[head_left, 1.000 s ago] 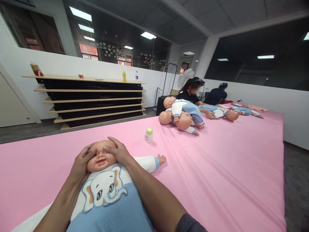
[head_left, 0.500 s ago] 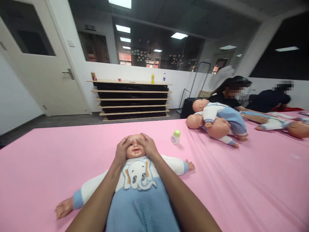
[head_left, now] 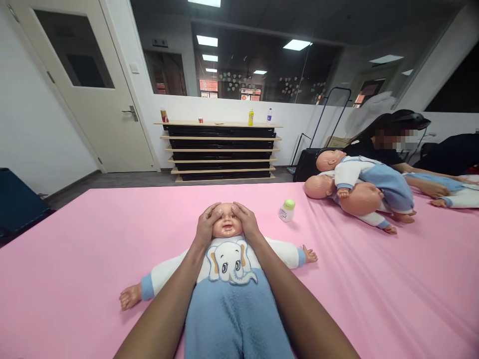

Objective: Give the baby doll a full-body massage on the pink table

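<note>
A baby doll [head_left: 239,304] lies on its back with its arms spread, dressed in a white and blue outfit with an elephant on the chest. My left hand [head_left: 208,223] cups the left side of its head, the thumb beside the eye. On the opposite side, my right hand [head_left: 246,219] wraps the head in the same way, fingers along the temple and forehead. The doll's mouth, nose and mid-forehead show between my hands. Its ears are covered. Right of the head stands a small white bottle with a green cap [head_left: 287,211].
A pink sheet [head_left: 93,239] covers the table. More baby dolls [head_left: 359,184] lie piled at the right, near a person in black [head_left: 377,149] whose hand touches another doll. Behind stand stacked black and wooden layers [head_left: 224,144] and a trolley frame [head_left: 331,119].
The view has swung left, so the scene sits further right. My hands have slid outward from the brow towards the temples, uncovering more of the doll's forehead and eyes.
</note>
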